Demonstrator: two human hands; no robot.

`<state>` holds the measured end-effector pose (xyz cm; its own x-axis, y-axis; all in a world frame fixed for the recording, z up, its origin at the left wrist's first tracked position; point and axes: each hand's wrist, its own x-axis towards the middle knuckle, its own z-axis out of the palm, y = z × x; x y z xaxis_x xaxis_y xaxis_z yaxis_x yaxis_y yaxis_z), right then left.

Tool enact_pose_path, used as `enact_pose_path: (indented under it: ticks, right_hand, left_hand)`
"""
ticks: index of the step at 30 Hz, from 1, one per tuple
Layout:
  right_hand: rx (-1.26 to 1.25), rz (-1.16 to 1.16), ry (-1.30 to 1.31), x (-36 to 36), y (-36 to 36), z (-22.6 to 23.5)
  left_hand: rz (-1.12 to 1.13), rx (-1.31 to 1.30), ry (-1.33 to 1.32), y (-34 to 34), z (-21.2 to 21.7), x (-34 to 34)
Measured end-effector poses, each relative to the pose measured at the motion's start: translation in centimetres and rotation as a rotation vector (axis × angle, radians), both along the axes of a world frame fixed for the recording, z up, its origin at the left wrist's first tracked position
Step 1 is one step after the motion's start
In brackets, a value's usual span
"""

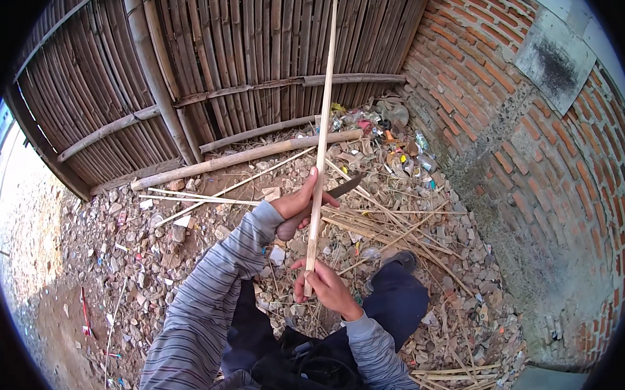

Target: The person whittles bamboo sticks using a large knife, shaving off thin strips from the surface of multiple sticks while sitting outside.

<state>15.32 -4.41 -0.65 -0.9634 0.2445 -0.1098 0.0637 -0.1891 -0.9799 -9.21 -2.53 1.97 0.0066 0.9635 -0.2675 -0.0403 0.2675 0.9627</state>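
Right grip (331, 288) on strip (322, 143), near lower end.

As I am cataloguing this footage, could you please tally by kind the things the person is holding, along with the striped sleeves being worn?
Knife: 1
Pale strip: 1
Striped sleeves: 2
Total: 4

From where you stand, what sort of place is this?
It looks like the corner of an outdoor yard or rough plot, though I can't be certain. A slatted fence, apparently bamboo, stands by a brick wall, and rubble covers much of the ground.
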Motion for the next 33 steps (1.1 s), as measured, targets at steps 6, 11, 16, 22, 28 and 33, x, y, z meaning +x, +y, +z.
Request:
enact_pose_path:
  ticks: [6,11,16,22,28,33]
  right_hand:
    - [0.093,0.111,-0.050,1.1,1.3,-0.5]
    - [-0.127,-0.135,-0.002,2.4,3.7,-1.5]
    - [-0.266,-0.330,-0.046,1.1,5.1,-2.8]
    - [-0.622,-0.269,0.331,-1.6,4.8,-3.3]
    - [-0.779,0.001,0.429,-1.7,4.9,-8.7]
    - [-0.779,-0.122,0.228,-1.7,3.8,-6.7]
  left_hand:
    - [-0.009,0.090,0.157,-2.0,3.6,2.1]
    - [0.045,0.317,0.223,-2.3,4.0,2.9]
    - [-0.023,0.340,0.216,-2.6,4.3,4.0]
    - [-0.137,0.396,0.109,-3.4,4.1,6.0]
    - [-0.174,0.481,0.158,-2.5,3.1,7.2]
    - [-0.198,0.574,0.041,-2.6,2.9,7.9]
